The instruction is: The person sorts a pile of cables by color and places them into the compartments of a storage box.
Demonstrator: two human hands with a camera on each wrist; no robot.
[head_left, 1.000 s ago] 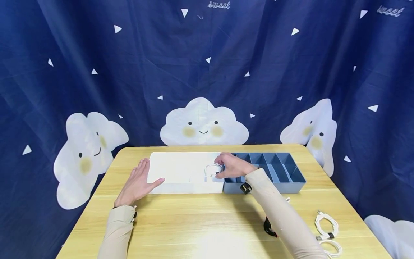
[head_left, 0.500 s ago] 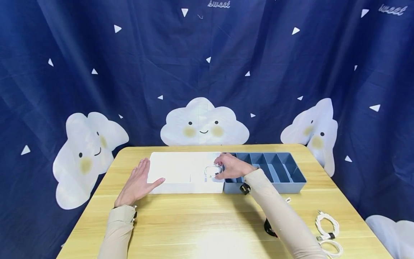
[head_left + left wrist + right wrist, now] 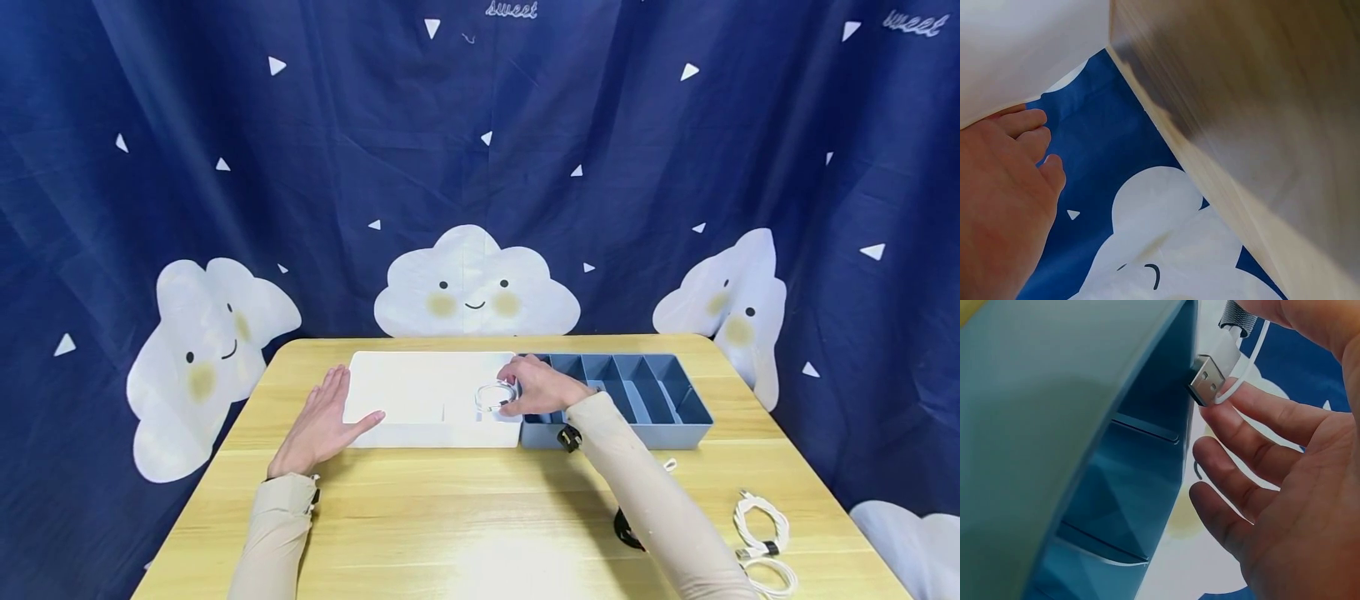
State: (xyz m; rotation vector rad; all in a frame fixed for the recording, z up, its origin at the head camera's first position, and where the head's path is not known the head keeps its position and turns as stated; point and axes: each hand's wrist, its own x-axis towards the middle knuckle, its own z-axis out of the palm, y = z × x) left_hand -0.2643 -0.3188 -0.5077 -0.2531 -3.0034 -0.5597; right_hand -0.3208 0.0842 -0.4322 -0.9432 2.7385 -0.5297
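A coiled white USB cable (image 3: 492,397) is over the right end of the white box (image 3: 435,435), pinched by my right hand (image 3: 543,387). In the right wrist view its metal USB plug (image 3: 1208,380) sticks out beside my fingers, with a dark strap (image 3: 1238,319) around the cable. My left hand (image 3: 322,429) lies with straight fingers along the left side of the white box, thumb over its front edge. The left wrist view shows part of that hand (image 3: 1013,187) beside the white box wall (image 3: 1035,56).
A blue-grey divided box (image 3: 615,435) adjoins the white one on the right. Two coiled white cables (image 3: 780,527) lie at the table's right. A black cable (image 3: 625,531) is partly hidden under my right sleeve, near a small white loop (image 3: 670,464). A blue curtain (image 3: 480,167) hangs behind the table.
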